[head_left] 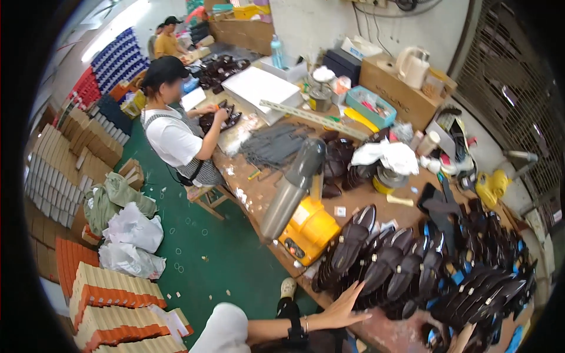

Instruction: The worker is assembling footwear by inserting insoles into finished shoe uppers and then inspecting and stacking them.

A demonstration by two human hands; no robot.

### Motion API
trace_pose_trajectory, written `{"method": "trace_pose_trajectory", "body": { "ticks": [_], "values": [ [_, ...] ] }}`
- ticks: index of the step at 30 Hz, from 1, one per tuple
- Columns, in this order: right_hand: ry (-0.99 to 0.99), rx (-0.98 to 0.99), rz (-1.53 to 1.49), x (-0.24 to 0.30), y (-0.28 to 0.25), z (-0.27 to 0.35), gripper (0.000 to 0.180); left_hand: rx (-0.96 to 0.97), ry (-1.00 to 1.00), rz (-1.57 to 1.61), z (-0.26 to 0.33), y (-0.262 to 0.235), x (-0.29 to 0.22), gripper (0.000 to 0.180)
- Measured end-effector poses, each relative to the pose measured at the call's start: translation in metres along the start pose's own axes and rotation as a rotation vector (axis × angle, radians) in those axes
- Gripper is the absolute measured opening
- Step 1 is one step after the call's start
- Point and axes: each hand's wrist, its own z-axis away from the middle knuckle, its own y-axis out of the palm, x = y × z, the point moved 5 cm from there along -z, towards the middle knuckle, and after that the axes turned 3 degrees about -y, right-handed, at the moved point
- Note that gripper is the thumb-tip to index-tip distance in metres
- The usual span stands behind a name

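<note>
Dark brown glossy shoes (385, 267) with small metal trims stand in packed rows along the near right of the workbench. My left hand (341, 309) reaches in from the lower edge with fingers stretched out, beside the nearest row, holding nothing. Only a small part of my right hand (465, 338) shows at the bottom edge. It is next to a dark shoe (436, 336) at the bench's near side; its fingers are mostly hidden, and I cannot see whether it grips anything.
A yellow machine (309, 232) with a grey metal tube (294, 188) stands left of the shoes. Beyond lie grey strips (276, 144) and a white box lid (259, 91). A co-worker (173, 126) handles shoes farther along. Stacked boxes (118, 300) and white bags (134, 229) stand on the green floor.
</note>
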Motion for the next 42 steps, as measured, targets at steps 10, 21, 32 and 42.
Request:
{"method": "trace_pose_trajectory", "body": {
  "ticks": [10,21,32,42],
  "values": [
    [-0.002,-0.143,0.052,0.054,0.208,0.253,0.067,0.249,0.128,0.373,0.081,-0.078,-0.149,0.159],
    [-0.256,0.713,0.234,0.153,0.460,0.264,0.070,-0.251,-0.252,0.785,0.243,-0.248,-0.007,0.122],
    [-0.297,0.641,0.351,0.106,0.469,0.215,0.038,-0.134,-0.292,0.144,0.224,-0.250,0.131,0.053],
    [0.062,0.029,0.439,0.060,0.369,0.208,0.031,0.028,-0.581,1.211,0.156,-0.219,0.135,0.049]
  ]
}}
